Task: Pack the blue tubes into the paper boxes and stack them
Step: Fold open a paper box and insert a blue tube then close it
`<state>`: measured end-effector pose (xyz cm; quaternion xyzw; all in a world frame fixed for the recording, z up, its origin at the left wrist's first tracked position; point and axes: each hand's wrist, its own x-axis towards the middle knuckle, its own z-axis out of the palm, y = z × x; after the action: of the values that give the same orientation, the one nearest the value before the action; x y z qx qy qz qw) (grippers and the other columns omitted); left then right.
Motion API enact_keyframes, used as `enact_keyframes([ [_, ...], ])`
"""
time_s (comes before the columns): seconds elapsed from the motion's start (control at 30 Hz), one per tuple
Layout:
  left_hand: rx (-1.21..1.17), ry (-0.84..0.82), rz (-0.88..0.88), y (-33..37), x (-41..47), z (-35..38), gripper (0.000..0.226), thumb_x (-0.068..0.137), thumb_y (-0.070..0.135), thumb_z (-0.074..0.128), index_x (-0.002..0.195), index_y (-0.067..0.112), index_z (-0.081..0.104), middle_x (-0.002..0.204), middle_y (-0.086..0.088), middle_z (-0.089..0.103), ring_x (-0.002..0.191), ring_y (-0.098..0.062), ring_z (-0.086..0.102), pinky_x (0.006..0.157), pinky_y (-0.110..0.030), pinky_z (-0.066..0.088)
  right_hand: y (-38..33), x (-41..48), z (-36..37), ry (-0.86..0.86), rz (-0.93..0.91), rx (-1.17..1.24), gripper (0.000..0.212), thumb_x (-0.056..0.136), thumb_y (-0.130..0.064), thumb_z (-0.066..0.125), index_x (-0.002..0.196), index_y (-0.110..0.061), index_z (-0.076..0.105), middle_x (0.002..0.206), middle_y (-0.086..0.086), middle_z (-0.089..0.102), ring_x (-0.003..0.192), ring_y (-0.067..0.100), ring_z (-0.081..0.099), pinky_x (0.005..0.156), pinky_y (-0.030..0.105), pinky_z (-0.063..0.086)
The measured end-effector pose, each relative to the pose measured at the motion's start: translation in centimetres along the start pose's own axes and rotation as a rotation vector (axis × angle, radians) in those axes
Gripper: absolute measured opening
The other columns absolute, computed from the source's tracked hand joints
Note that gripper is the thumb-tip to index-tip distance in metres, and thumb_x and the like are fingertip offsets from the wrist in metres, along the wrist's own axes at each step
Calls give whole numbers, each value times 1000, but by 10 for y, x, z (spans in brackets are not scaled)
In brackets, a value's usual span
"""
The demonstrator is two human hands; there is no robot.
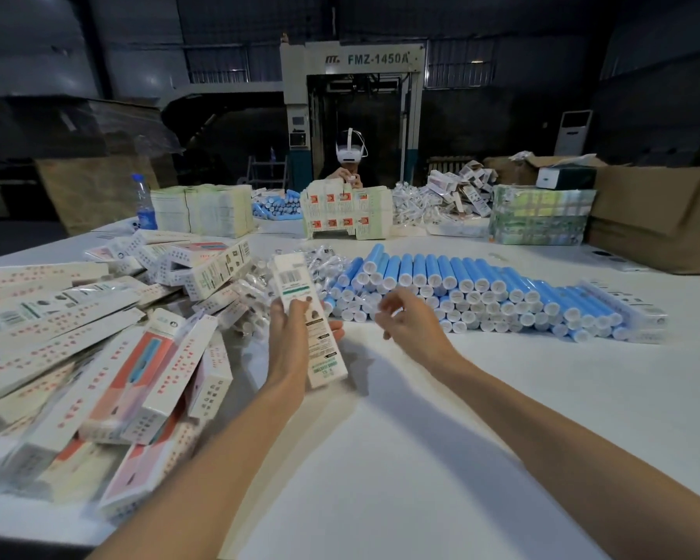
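My left hand (pixel 289 337) grips a long white paper box (pixel 306 313) above the white table (pixel 421 438), its far end pointing away from me. My right hand (pixel 405 321) hovers just right of the box with fingers loosely curled and nothing in them. Behind the right hand lies a wide stack of blue tubes (pixel 481 289) with white caps facing me. A heap of packed paper boxes (pixel 98 357) covers the table's left side.
Small clear-wrapped parts (pixel 324 256) lie behind the held box. Flat box stacks (pixel 203 210), a water bottle (pixel 143 204) and cardboard cartons (pixel 659 212) stand at the far edge. Another person with a headset (pixel 350 163) works opposite.
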<state>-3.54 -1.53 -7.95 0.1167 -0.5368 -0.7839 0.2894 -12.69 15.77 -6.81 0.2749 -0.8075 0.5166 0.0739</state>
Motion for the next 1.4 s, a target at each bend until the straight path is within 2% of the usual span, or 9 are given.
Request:
enact_keyframes([
  [0.07,-2,-107,-46,-5,-8,9,26,111,23,53,135,33,53,108,-6,82,92,-38,80,73,-47,67,1,-11,-29,98,65,227,7,94,-5,72,97,-10,70,95,2,71,71,15,67,70,30,53],
  [0.17,10,-321,-109,-14,-24,19,34,108,19,62,140,22,56,122,-11,78,103,-44,78,79,-51,66,-2,-18,-65,212,109,417,16,94,-6,72,101,-19,79,100,6,78,85,18,73,92,35,57],
  [0.33,47,-506,-129,-21,-44,31,46,99,19,77,140,11,57,127,-22,74,107,-51,74,94,-65,60,-20,-12,-94,320,59,671,40,93,-12,77,128,-12,56,101,9,80,95,25,76,99,41,55],
  [0.53,30,-534,-100,-17,-51,34,55,93,24,84,140,13,57,124,-24,74,104,-54,74,88,-59,63,-55,-1,-111,279,-106,313,16,96,-8,73,109,-5,65,96,12,76,81,16,74,81,33,62],
  [0.7,53,-532,-78,-14,-54,36,49,95,22,82,138,16,58,122,-23,74,100,-53,75,83,-53,64,-75,9,-122,-19,-211,-139,9,97,-13,72,106,-12,70,88,0,72,75,5,69,73,25,55],
  [0.87,75,-534,-68,-13,-54,36,44,96,24,81,135,19,61,122,-22,75,99,-52,76,82,-51,64,-85,11,-107,-67,-114,-2,36,93,-22,78,116,-10,53,87,4,80,79,16,73,74,33,58],
  [1.0,79,-541,-65,-15,-53,35,44,95,28,84,132,21,63,122,-22,74,101,-53,75,88,-59,63,-81,11,-89,-82,-150,-46,27,88,-23,84,100,-12,62,88,1,77,76,7,72,61,18,52],
  [1.23,103,-520,-36,-13,-49,34,52,89,36,88,132,24,62,122,-21,75,102,-51,76,94,-66,60,-67,6,-74,12,-232,-85,13,93,-33,78,86,-27,70,115,-4,64,104,13,58,83,26,45],
  [1.4,88,-512,-23,-13,-49,34,57,88,35,86,136,20,59,123,-21,75,101,-52,76,96,-66,59,-49,-8,-62,-65,-263,-140,27,105,-37,60,111,-16,77,139,-4,50,131,14,44,103,30,42],
])
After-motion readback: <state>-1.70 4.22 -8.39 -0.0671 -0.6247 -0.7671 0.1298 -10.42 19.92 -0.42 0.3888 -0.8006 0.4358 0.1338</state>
